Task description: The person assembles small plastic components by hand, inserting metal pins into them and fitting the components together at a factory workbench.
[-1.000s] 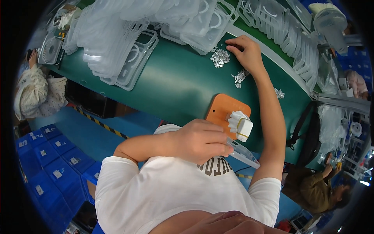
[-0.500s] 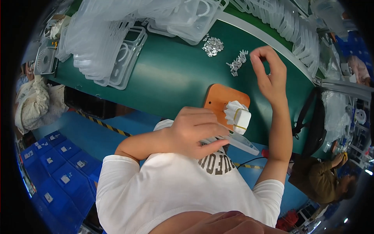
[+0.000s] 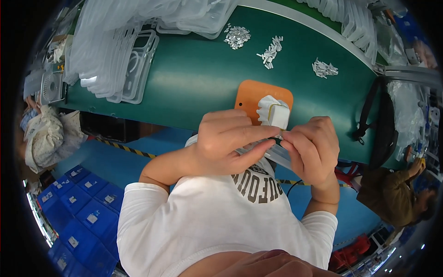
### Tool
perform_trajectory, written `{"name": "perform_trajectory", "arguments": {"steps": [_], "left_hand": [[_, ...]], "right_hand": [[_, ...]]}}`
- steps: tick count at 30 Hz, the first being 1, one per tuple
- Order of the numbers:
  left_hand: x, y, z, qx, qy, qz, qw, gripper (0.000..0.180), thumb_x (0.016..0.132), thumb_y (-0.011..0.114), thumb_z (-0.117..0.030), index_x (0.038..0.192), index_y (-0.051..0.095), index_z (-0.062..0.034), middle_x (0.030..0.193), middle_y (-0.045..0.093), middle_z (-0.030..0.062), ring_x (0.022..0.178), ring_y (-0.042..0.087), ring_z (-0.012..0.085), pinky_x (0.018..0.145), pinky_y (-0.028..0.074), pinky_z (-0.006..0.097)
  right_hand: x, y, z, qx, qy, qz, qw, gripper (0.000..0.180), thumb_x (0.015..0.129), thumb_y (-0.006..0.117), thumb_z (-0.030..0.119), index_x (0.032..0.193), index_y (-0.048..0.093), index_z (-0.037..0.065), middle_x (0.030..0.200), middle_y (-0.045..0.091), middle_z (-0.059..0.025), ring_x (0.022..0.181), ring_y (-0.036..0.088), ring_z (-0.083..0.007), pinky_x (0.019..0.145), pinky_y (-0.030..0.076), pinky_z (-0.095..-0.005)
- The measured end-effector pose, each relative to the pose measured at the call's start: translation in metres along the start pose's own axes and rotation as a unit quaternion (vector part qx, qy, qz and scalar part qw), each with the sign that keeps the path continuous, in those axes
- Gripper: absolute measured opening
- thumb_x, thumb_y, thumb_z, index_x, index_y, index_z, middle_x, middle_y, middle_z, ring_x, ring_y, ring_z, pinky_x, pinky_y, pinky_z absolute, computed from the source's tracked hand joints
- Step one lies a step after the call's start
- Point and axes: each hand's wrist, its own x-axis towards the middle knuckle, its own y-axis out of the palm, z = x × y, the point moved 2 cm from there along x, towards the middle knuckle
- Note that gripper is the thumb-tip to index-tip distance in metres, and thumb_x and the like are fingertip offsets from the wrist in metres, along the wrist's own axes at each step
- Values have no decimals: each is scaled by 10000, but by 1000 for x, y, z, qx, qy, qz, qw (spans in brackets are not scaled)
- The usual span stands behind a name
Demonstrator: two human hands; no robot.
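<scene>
My left hand (image 3: pixel 228 141) grips a clear plastic phone case (image 3: pixel 272 154) close to my chest, fingers wrapped over its upper edge. My right hand (image 3: pixel 311 147) meets it at the case's edge, thumb and forefinger pinched on something too small to make out. Just beyond the hands an orange pad (image 3: pixel 251 99) lies on the green table (image 3: pixel 194 78), with a white roll (image 3: pixel 273 113) standing on it.
Three small heaps of silvery metal pieces (image 3: pixel 236 35) (image 3: pixel 270 50) (image 3: pixel 324 69) lie on the table's far side. Stacks of clear phone cases (image 3: pixel 120 55) fill the far left. Blue crates (image 3: pixel 78 203) stand on the floor at the left. Another person (image 3: pixel 397 194) sits at the right.
My right hand has come back from the metal pieces at the far side of the table to the case in my left hand. The left hand has stayed put.
</scene>
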Motion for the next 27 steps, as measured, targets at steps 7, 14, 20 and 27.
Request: {"name": "perform_trajectory", "arguments": {"steps": [7, 14, 20, 27], "left_hand": [[0, 4, 5, -19, 0, -5, 1000, 294, 654, 759, 54, 936, 703, -4, 712, 692, 85, 489, 571, 161, 447, 397, 249], [3, 3, -1, -10, -30, -19, 999, 287, 657, 768, 26, 936, 710, -16, 625, 615, 59, 485, 554, 179, 458, 415, 278], [4, -4, -10, -22, 23, 45, 998, 337, 691, 752, 33, 999, 629, -24, 792, 671, 94, 583, 576, 208, 517, 421, 289], [4, -1, -4, -22, 36, -3, 999, 346, 706, 808, -25, 1002, 628, -34, 834, 677, 115, 622, 589, 209, 542, 423, 295]], "right_hand": [[1, 1, 5, -35, -26, 3, 999, 227, 751, 748, 110, 908, 645, -17, 739, 600, -77, 587, 544, -204, 504, 406, -326], [5, -9, 7, -55, -15, 23, 998, 251, 790, 731, 145, 933, 651, -45, 790, 619, -112, 605, 560, -214, 518, 442, -336], [5, -18, 25, -30, 30, 38, 998, 253, 795, 709, 167, 959, 683, -24, 862, 643, -129, 666, 611, -216, 541, 483, -316], [-7, -13, 15, -40, 30, 5, 999, 299, 662, 710, 73, 951, 698, -5, 856, 669, -129, 636, 615, -190, 481, 412, -252]]}}
